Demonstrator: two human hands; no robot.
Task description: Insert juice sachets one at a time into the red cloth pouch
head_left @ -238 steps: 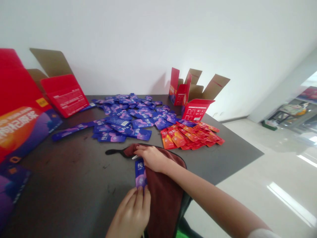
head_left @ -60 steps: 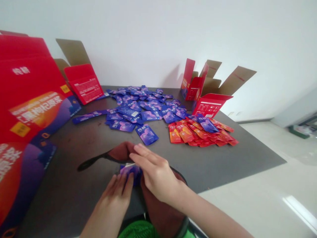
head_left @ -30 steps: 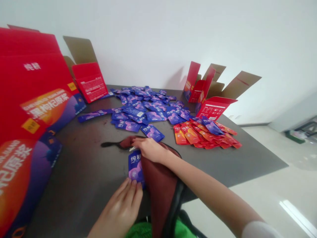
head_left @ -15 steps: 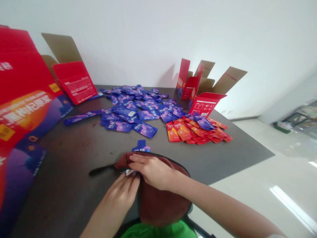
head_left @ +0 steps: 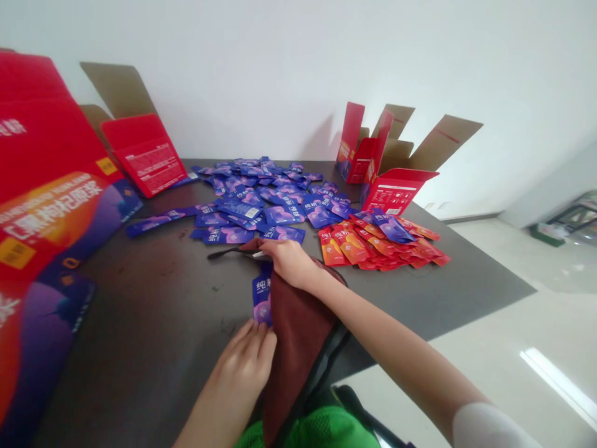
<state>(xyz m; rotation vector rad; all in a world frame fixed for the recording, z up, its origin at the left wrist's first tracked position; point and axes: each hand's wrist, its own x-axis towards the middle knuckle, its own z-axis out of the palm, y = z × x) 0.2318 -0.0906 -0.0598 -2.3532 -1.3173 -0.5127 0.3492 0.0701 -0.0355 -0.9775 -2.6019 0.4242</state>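
Blue sachet (head_left: 262, 298) is lying against the near side of the maroon cloth (head_left: 296, 336), print showing, its top end running up under the cloth's fold. Just changed: it's sitting out in view on my side of the cloth rather than behind it.

Hands, 2 in view. My left hand (head_left: 240, 364) is touching the sachet's lower end with its fingertips; can't tell if it's actually gripping. My right hand (head_left: 291, 261) is clenching the top fold of the cloth, with a small white tip poking out beside the fingers, too small to identify.

Near to far: green mesh fabric (head_left: 321, 429) is showing at the bottom edge, below the cloth. A black strap (head_left: 226, 252) is trailing off the cloth on the dark table (head_left: 140, 336). Beyond that, the blue sachet pile (head_left: 261, 211) is spreading out, several dozen, too overlapped for an exact count. The orange-red sachet pile (head_left: 368, 249) is sitting to its right, a few dozen, with 1 stray blue sachet (head_left: 390, 227) on top.

Cartons, at least 3: large red printed carton (head_left: 46, 205), open carton (head_left: 142, 155), far open carton (head_left: 394, 190). Far group may be 2.
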